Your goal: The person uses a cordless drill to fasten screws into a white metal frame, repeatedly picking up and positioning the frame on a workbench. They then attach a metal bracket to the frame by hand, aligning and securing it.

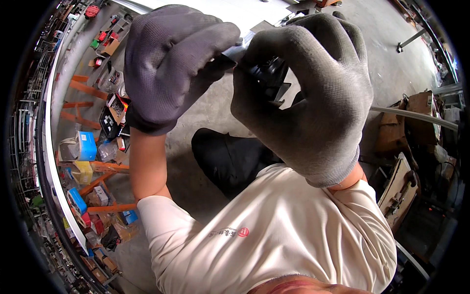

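Observation:
Both my hands are raised close in front of me in grey work gloves. My left hand (176, 63) is closed, thumb and fingers pinched together. A dark edge shows under its fingertips, but what it grips is mostly hidden. My right hand (313, 88) curls round a glossy black part (274, 76) with angular edges, partly covered by the fingers. The fingertips of the two hands nearly meet beside this part. Whether it is one piece reaching into both hands I cannot tell.
A white surface (215, 7) lies beyond my hands. On the left, orange supports (88, 89) stand among small boxes, including a blue box (87, 146). Cardboard boxes (416, 117) and a pale rail (416, 116) are at the right, over a grey concrete floor (391, 59).

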Demonstrator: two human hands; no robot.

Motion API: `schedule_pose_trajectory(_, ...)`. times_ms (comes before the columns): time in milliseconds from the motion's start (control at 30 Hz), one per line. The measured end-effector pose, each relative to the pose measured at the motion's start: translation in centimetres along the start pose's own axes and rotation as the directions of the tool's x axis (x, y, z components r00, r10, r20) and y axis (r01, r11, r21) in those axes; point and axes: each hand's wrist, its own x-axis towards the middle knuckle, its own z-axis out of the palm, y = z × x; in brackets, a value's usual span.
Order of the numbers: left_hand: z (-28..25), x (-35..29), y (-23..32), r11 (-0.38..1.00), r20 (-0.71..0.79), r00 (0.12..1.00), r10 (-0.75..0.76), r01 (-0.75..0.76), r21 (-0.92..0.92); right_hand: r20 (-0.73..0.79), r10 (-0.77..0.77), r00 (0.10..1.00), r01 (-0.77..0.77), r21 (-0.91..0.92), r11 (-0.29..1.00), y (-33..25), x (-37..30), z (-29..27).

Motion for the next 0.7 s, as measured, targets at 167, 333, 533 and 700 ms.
schedule_pose_trajectory(167, 0.1, 0.0, -0.3, 1.0, -0.005, 1.0, 0.027, -0.027, -0.007, -0.068, -0.043, 0.997, 0.045, 0.03, 0.999, 0.2, 0.0, 0.7)
schedule_pose_trajectory(333, -0.4, 0.8, -0.8, 0.994, 0.103, 0.988, 0.112, -0.109, -0.028, -0.003, -0.032, 0.999, 0.032, -0.025, 0.999, 0.0, 0.1, 0.3)
schedule_pose_trajectory(533, 0.7, -0.5, -2.2, 0.966, -0.056, 0.965, 0.256, -0.258, -0.032, 0.061, 0.034, 0.998, -0.032, -0.031, 0.999, -0.7, 0.7, -0.2)
schedule_pose_trajectory(700, 0.3, 0.1, -1.4, 0.973, -0.013, 0.974, 0.227, -0.228, -0.037, -0.053, -0.046, 0.998, 0.048, 0.027, 0.999, 0.6, 0.1, 0.9)
